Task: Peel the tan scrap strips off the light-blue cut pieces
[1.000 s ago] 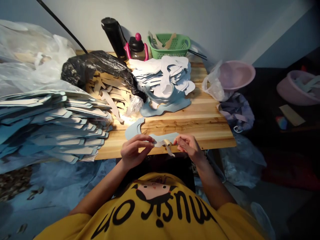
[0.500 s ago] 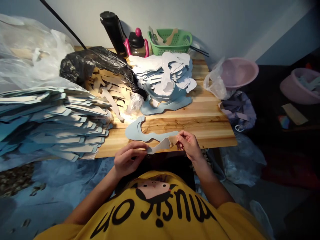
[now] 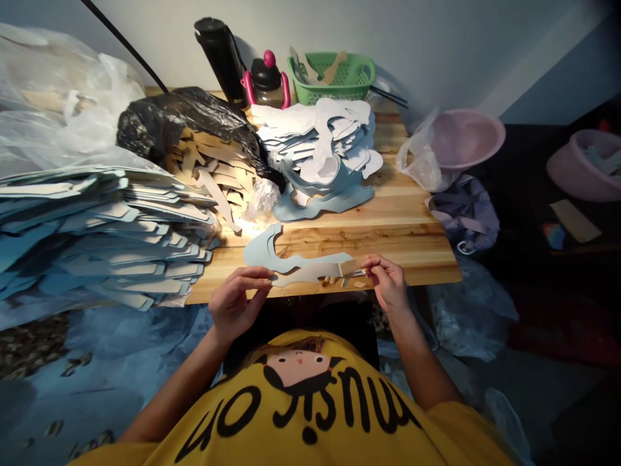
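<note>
My left hand [image 3: 241, 296] pinches the left end of a pale grey wavy strip [image 3: 308, 273] near the front edge of the wooden table. At the strip's right end, my right hand [image 3: 387, 281] has its thumb and fingers closed on a tan paper-like piece [image 3: 350, 266], which overlaps the strip. Just behind lies a light blue curved cut-out piece [image 3: 264, 251], with another layer showing at its upper end. Small tan scraps [image 3: 332, 280] rest on the table below the strip.
Stacked blue-and-white pieces [image 3: 160, 249] fill the left side. Tan pieces [image 3: 228, 168] spill from a black plastic bag [image 3: 194, 110]. White cut-outs [image 3: 291, 129] lie before a green basket [image 3: 334, 77]. A black bottle [image 3: 218, 61] stands behind; a pink basin [image 3: 468, 139] sits right.
My hands have moved apart, the left one leftward and the right one rightward. The strip now lies straighter between them, and more of the tan piece and small scraps show.
</note>
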A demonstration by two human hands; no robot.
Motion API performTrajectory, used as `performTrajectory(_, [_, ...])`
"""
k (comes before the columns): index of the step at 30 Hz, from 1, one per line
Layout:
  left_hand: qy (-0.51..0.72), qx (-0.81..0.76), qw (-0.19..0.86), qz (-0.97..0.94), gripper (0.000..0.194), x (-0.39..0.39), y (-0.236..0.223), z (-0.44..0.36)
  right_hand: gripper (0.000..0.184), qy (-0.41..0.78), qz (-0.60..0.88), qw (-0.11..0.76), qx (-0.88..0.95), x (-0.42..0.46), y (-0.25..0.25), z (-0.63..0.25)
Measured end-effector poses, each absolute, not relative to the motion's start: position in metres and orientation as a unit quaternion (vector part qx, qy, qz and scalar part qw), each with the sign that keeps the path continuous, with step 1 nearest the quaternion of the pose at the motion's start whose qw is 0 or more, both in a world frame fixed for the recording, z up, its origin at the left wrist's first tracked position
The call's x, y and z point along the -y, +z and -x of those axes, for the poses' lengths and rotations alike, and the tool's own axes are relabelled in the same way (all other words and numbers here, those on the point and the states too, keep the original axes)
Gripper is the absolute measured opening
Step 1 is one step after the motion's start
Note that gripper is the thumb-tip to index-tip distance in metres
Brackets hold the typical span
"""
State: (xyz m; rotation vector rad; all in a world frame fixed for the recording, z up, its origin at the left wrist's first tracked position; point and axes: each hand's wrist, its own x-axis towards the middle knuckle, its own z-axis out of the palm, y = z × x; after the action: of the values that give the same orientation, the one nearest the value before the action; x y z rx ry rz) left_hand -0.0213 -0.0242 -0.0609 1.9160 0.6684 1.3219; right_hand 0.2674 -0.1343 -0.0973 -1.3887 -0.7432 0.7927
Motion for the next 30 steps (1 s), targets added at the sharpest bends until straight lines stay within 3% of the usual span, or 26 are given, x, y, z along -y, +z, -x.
performTrajectory(2, [0.514, -0.289, 0.381, -0.713, 0.005, 0.021, -0.06, 0.019, 0.022, 0.308, 0.622, 0.576, 0.431, 0.142, -0.094, -0.272])
performTrajectory(5, [0.51, -0.328, 0.427, -0.67, 0.008, 0.015, -0.058, 0.015, 0.059, 0.253, 0.644, 0.485, 0.534, 0.148, -0.085, -0.273])
performTrajectory(6, [0.505, -0.339, 0.441, -0.659, 0.01, 0.013, -0.058, 0.013, 0.061, 0.241, 0.649, 0.471, 0.546, 0.148, -0.083, -0.272])
performTrajectory(10, [0.445, -0.397, 0.495, -0.632, 0.017, 0.007, -0.056, 0.002, 0.014, 0.213, 0.651, 0.515, 0.515, 0.143, -0.087, -0.272])
performTrajectory(11, [0.426, -0.409, 0.506, -0.629, 0.019, 0.006, -0.056, -0.001, 0.011, 0.216, 0.654, 0.53, 0.495, 0.14, -0.09, -0.274])
performTrajectory(19, [0.324, -0.498, 0.513, -0.62, 0.025, 0.011, -0.073, -0.019, 0.025, 0.269, 0.667, 0.523, 0.458, 0.129, -0.101, -0.292])
performTrajectory(30, [0.277, -0.523, 0.357, -0.723, 0.014, 0.006, -0.083, -0.024, 0.021, 0.224, 0.716, 0.434, 0.498, 0.128, -0.1, -0.287])
